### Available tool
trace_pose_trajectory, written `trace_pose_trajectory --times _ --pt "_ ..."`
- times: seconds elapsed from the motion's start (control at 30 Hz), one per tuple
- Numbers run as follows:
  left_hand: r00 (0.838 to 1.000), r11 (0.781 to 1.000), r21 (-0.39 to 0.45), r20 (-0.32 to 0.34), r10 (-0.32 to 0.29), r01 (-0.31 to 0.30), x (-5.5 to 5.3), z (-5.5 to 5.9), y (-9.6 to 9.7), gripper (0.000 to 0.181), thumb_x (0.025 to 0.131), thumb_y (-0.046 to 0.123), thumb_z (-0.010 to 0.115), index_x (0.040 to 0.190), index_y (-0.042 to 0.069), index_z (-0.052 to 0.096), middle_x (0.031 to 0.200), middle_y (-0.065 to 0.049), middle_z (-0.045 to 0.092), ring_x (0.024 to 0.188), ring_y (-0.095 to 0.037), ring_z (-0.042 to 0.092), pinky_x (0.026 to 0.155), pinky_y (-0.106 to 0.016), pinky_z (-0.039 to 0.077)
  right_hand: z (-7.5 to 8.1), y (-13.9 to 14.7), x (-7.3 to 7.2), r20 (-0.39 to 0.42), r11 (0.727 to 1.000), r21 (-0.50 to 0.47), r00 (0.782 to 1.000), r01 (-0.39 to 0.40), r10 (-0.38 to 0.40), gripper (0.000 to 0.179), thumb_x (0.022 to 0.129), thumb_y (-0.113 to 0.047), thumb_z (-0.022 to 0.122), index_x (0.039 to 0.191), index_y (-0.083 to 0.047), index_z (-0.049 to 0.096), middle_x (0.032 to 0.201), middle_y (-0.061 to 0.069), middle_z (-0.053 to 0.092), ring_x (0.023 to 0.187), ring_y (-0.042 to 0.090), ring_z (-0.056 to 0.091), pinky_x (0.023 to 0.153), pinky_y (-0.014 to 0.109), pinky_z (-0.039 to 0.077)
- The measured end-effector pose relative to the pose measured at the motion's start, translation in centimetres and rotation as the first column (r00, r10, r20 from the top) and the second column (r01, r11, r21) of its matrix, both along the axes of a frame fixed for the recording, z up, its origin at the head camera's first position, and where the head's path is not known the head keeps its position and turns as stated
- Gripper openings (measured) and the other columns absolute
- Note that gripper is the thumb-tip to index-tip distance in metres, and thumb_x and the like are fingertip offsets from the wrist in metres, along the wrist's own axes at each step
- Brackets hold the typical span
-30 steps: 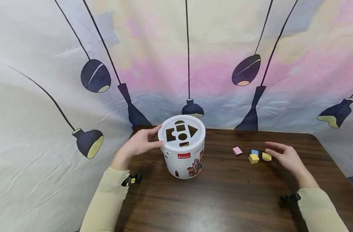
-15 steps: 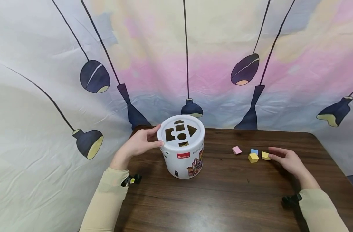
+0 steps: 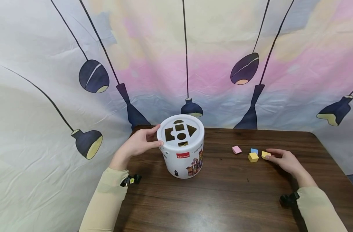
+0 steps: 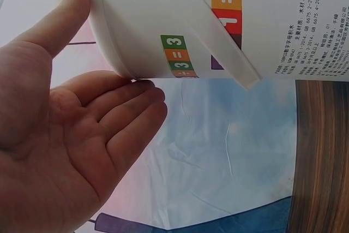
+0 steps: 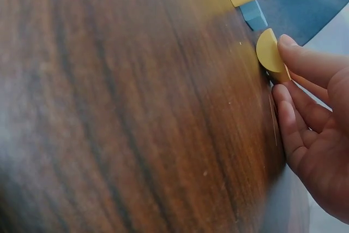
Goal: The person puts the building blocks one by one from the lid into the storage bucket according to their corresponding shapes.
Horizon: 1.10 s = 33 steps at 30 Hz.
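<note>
A white lidded bucket (image 3: pixel 182 161) stands on the table, its lid pierced with shaped holes. My left hand (image 3: pixel 139 141) rests against the left of its rim, thumb and fingers spread and fairly straight. In the left wrist view, the bucket's strap handle (image 4: pixel 221 31) crosses its printed wall near that hand (image 4: pixel 82 124). On the right, my right hand (image 3: pixel 285 161) pinches a yellow half-round block (image 5: pixel 270 53) between thumb and fingers, low at the tabletop. Close beside it lie a yellow cube (image 3: pixel 253 157) and a blue block (image 3: pixel 254 150), partly hidden behind the cube.
A pink block (image 3: pixel 236 149) lies between the bucket and the other blocks. The dark wooden table (image 3: pixel 211 199) ends at a cloth backdrop (image 3: pixel 217 80) painted with hanging lamps. Black straps with small devices (image 3: pixel 289 199) sit on both wrists.
My right hand has moved down and slightly left onto the yellow half-round block, its thumb and fingers closing on it. The left hand stays at the bucket's rim.
</note>
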<state>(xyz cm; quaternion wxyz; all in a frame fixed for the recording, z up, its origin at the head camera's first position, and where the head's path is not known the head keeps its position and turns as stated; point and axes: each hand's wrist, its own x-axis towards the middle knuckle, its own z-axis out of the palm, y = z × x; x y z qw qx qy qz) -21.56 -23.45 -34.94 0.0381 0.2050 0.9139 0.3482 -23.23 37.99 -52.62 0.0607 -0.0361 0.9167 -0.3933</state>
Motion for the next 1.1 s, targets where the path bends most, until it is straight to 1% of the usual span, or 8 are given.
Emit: trace_pose_trajectory --times 0.3,0.47,0.7,0.83,0.93,1.1 --pt "1.0 0.999 0.03 0.015 -0.012 0.012 -0.01 0.06 0.02 0.086 0.096 0.035 0.084 0.165 0.009 0.039 0.164 -0.015 0.044 0.148 -0.026 0.046 0.117 -0.05 0.044 -0.14 -0.01 -0.1 -0.007 1.0 0.012 1.0 0.003 -0.003 0.064 0.107 -0.039 0.068 0.15 0.007 0.057 0.133 0.031 0.063 0.114 0.041 0.062 0.091 0.053 0.053" --pt "1.0 0.999 0.035 0.018 -0.015 0.014 0.0 -0.01 0.0 0.086 0.096 0.034 0.084 0.165 0.009 0.039 0.164 -0.015 0.044 0.149 -0.025 0.046 0.117 -0.049 0.043 -0.02 -0.1 -0.1 -0.002 1.0 0.008 1.0 -0.01 0.01 0.062 0.108 -0.037 0.068 0.149 0.008 0.057 0.134 0.032 0.062 0.115 0.043 0.061 0.092 0.056 0.053" --pt "1.0 0.999 0.033 0.011 -0.016 0.015 -0.08 -0.14 -0.07 0.087 0.096 0.035 0.084 0.165 0.008 0.038 0.165 -0.015 0.044 0.148 -0.025 0.046 0.116 -0.05 0.044 0.4 -0.29 -0.23 0.018 0.998 0.044 0.999 -0.048 0.047 0.063 0.108 -0.033 0.068 0.149 0.012 0.053 0.133 0.034 0.06 0.113 0.044 0.06 0.091 0.057 0.052" --pt "1.0 0.999 0.029 0.011 -0.014 0.014 -0.12 -0.19 -0.11 0.087 0.096 0.035 0.084 0.165 0.008 0.038 0.165 -0.015 0.044 0.148 -0.025 0.047 0.117 -0.049 0.043 0.52 -0.28 -0.18 0.029 0.997 0.04 0.998 -0.063 0.062 0.063 0.107 -0.033 0.069 0.149 0.011 0.054 0.137 0.036 0.058 0.117 0.047 0.059 0.093 0.061 0.051" --pt "1.0 1.0 0.025 0.015 -0.012 0.012 -0.07 -0.14 -0.09 0.087 0.096 0.036 0.084 0.165 0.008 0.038 0.164 -0.014 0.044 0.148 -0.025 0.047 0.116 -0.05 0.043 0.47 -0.26 -0.07 0.029 0.998 0.025 0.998 -0.055 0.055 0.061 0.106 -0.032 0.071 0.149 0.009 0.055 0.14 0.036 0.056 0.119 0.049 0.058 0.093 0.062 0.051" --pt "1.0 1.0 0.021 0.017 -0.008 0.007 0.0 0.02 -0.02 0.087 0.096 0.038 0.084 0.165 0.01 0.039 0.165 -0.013 0.044 0.148 -0.026 0.047 0.116 -0.05 0.044 0.47 -0.23 0.13 0.01 1.0 0.008 1.0 -0.028 0.028 0.054 0.106 -0.027 0.072 0.145 0.006 0.058 0.138 0.035 0.057 0.117 0.047 0.058 0.09 0.059 0.051"
